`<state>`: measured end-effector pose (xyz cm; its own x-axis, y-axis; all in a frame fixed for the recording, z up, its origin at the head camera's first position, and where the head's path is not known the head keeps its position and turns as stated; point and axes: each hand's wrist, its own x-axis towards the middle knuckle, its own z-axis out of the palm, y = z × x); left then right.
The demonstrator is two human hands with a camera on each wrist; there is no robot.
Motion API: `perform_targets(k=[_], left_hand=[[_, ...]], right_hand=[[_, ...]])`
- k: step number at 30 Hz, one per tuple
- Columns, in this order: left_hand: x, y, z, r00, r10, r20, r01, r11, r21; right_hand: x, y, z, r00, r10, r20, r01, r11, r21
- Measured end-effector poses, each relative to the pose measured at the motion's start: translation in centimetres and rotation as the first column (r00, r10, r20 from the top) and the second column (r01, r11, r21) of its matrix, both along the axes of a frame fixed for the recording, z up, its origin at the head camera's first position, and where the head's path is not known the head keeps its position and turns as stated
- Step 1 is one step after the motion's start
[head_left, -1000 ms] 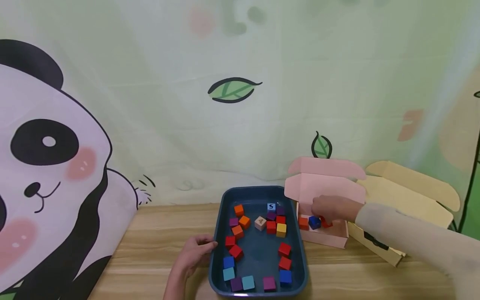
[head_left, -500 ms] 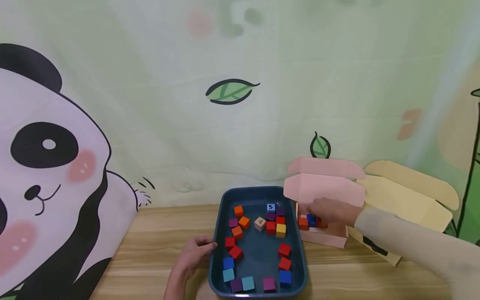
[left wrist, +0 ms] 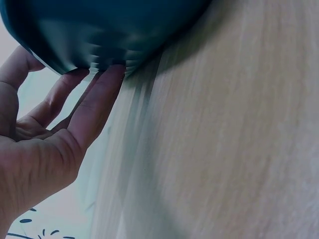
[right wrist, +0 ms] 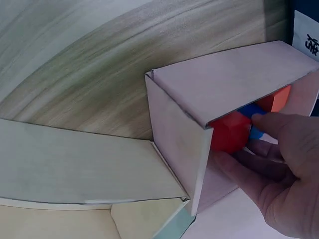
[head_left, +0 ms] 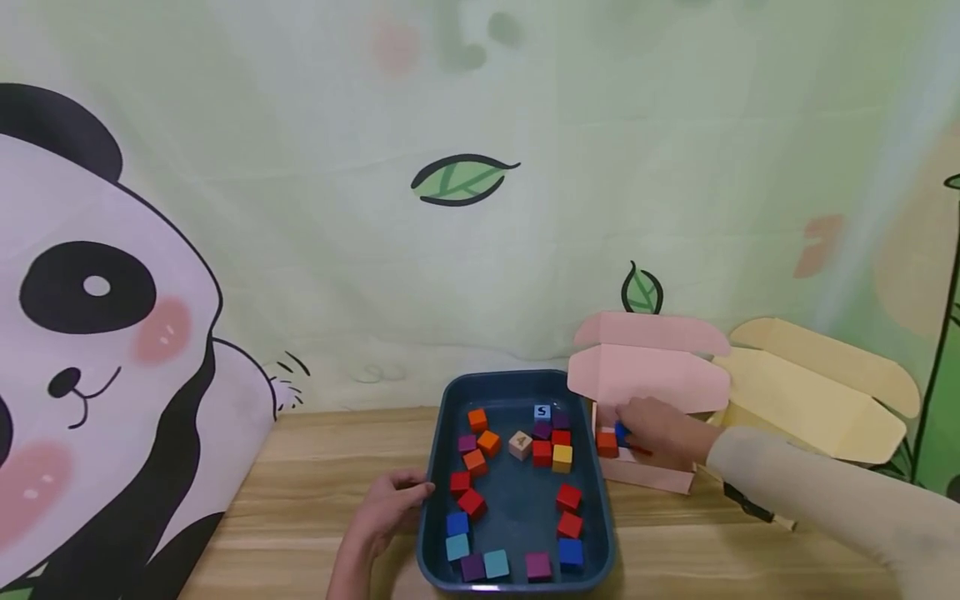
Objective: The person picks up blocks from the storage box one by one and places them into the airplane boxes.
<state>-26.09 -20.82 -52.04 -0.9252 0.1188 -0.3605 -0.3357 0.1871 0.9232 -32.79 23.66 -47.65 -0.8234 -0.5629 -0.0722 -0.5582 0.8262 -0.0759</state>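
My left hand (head_left: pixel 388 502) is at the left rim of a dark blue tray (head_left: pixel 517 590); in the left wrist view its extended fingers touch the tray's outer wall (left wrist: pixel 99 30). My right hand (head_left: pixel 666 429) reaches into an open pink box (head_left: pixel 648 476) right of the tray. There, thumb and fingers close around a red block (right wrist: pixel 230 132). Beside it lies a blue block (right wrist: pixel 255 130), partly hidden by the thumb. An orange-red block (head_left: pixel 607 444) sits at the box's left end. Inside the tray are several coloured cubes, among them a plain wooden cube (head_left: pixel 521 445) lettered A.
A pale yellow box (head_left: pixel 810 400) with its lid up stands right of the pink one, partly behind the right sleeve (head_left: pixel 810 492). All stand on a wooden table (head_left: pixel 322 467), before a cloth backdrop (head_left: pixel 315 208) printed with a panda.
My right hand has shifted slightly left inside the pink box, and the red and blue blocks have moved left with it. The left hand and tray have stayed put.
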Motion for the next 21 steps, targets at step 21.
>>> perform_targets(k=[21], left_hand=[[-0.6,-0.1,-0.1,1.0,-0.013,0.019,0.014,1.0,-0.02]], right_hand=[[0.8,-0.5,-1.1,0.993,0.022,-0.12,-0.034,0.994,-0.1]])
